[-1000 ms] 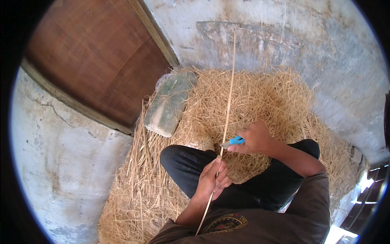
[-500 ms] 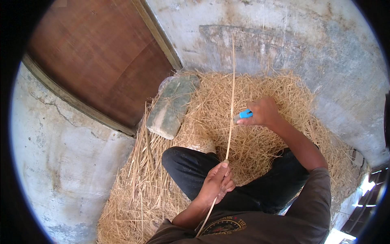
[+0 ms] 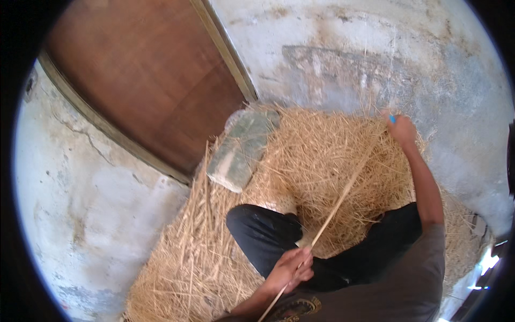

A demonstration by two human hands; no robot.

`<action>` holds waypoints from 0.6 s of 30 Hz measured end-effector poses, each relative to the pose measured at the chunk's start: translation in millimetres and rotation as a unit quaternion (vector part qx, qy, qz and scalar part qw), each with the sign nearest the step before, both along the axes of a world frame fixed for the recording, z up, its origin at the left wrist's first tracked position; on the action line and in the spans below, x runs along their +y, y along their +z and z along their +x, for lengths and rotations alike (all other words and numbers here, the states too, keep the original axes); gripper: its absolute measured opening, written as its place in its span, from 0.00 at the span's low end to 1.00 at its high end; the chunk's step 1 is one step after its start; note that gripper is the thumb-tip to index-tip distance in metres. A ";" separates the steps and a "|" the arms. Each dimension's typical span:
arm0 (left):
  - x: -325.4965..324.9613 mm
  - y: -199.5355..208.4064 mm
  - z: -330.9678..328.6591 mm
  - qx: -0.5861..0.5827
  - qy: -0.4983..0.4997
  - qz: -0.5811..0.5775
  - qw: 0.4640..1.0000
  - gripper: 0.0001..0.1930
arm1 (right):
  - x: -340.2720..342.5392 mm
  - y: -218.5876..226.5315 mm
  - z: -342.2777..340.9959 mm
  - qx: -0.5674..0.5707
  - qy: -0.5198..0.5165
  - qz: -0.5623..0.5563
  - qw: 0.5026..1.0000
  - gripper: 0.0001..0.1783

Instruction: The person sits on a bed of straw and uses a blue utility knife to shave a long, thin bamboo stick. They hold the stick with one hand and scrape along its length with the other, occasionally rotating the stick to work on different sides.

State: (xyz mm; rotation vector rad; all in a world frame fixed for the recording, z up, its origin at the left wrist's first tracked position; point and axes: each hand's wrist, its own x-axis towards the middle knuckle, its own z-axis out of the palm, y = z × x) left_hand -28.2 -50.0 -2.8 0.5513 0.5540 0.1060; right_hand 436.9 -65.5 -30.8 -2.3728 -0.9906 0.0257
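Note:
A long, thin pale strip (image 3: 338, 204), like split cane or bamboo, slants up and to the right across my lap. My left hand (image 3: 291, 269) is closed around its lower part, and its lower end passes down by my shirt. The upper part blurs against the straw. My right hand (image 3: 403, 130) is stretched out to the far right, near the wall, closed on a blue-handled knife (image 3: 392, 119). Only a bit of the blue handle shows; the blade cannot be made out. Beside my left hand, a small pale flat piece (image 3: 304, 239) touches or lies near the strip.
Loose straw-like shavings (image 3: 327, 145) heap in front of my crossed legs (image 3: 263, 228). Longer strips (image 3: 196, 214) lie at the left. A worn greenish stone slab (image 3: 244, 147) rests by the brown door (image 3: 150, 80). Stained walls (image 3: 343, 59) close in the corner.
My right hand has swung outward to the far right with the knife. The strip now tilts right instead of standing nearly upright. My left hand keeps its hold. The whole view has shifted slightly.

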 end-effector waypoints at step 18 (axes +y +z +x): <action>24.8 9.2 60.5 -0.038 0.050 0.074 0.995 0.16 | 5.8 -8.5 -150.9 -0.176 0.313 0.159 0.920 0.36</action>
